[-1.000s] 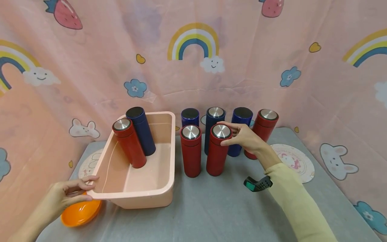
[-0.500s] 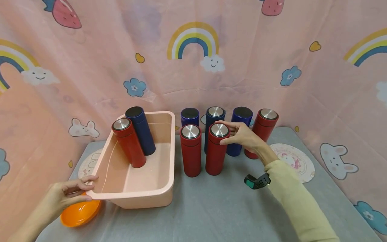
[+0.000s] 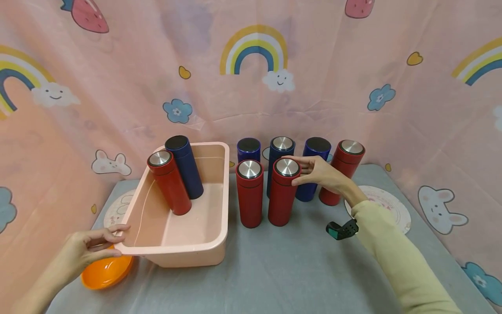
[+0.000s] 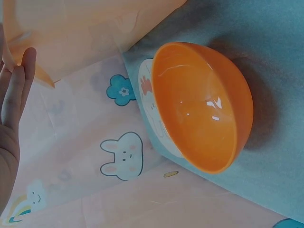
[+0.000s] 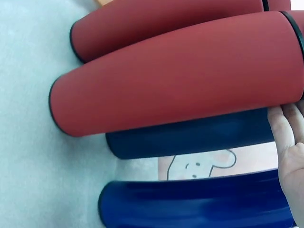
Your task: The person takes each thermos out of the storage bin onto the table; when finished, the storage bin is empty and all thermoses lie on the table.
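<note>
My left hand (image 3: pixel 84 248) pinches the near left corner of a pale pink plastic bin (image 3: pixel 188 249). Inside the bin, a red thermos (image 3: pixel 170 185) and a dark blue thermos (image 3: pixel 187 170) lean against its left side. My right hand (image 3: pixel 319 173) holds the upper part of another red thermos (image 3: pixel 281 200) standing upright on the table, thumb in front and fingers behind the steel-topped lid. Just left of it stands a second red thermos (image 3: pixel 250 200). In the right wrist view, my fingers (image 5: pixel 285 126) touch the side of the held red thermos (image 5: pixel 180 76).
Behind stand a blue thermos (image 3: pixel 249 148), a navy one (image 3: pixel 276 155), another blue one (image 3: pixel 311 155) and a red one (image 3: pixel 345 163). An orange bowl (image 4: pixel 202 109) sits by the bin's near left corner. A round printed mat (image 3: pixel 396 213) lies at right.
The red thermos at my right hand shifted slightly left, nearer the other red one. My right thumb has since drawn back a little to the right. The left hand stays on the bin.
</note>
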`<state>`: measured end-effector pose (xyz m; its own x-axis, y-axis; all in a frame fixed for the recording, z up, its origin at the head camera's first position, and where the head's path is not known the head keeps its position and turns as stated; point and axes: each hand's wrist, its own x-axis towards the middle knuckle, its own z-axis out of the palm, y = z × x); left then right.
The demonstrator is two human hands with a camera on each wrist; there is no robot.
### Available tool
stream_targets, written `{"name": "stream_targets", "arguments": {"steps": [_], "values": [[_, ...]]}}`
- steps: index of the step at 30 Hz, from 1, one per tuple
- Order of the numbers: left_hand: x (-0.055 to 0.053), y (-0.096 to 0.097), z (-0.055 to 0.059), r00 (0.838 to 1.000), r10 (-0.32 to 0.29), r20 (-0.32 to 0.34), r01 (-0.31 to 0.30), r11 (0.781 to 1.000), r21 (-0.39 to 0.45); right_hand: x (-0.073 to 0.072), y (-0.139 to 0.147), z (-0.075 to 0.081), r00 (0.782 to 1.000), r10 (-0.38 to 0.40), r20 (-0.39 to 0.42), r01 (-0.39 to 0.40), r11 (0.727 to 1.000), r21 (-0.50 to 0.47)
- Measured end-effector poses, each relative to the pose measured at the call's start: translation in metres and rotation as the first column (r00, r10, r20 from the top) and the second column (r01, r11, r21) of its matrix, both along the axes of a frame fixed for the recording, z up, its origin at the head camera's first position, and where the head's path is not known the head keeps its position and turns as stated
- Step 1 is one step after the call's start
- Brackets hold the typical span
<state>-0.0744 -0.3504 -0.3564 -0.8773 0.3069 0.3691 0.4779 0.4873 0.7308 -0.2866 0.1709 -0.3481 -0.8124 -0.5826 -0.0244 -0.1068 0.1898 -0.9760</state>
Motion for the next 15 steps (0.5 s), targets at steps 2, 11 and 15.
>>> {"name": "stream_targets", "arguments": {"steps": [2,11,15], "values": [[0.0,0.0,0.0,1.0,-0.011,0.003,0.011,1.0,0.014,-0.001,0.002,-0.001,1.0,0.006,0.001,-0.005,1.0,-0.002],[-0.001,0.002,0.001,1.0,0.015,-0.003,-0.015,1.0,-0.027,-0.003,0.014,-0.004,0.999,0.029,0.027,-0.028,0.999,-0.028],[0.0,0.001,0.001,1.0,0.012,-0.011,-0.012,0.999,-0.03,-0.004,0.024,-0.006,0.998,0.051,0.027,-0.05,0.998,-0.027]]}}
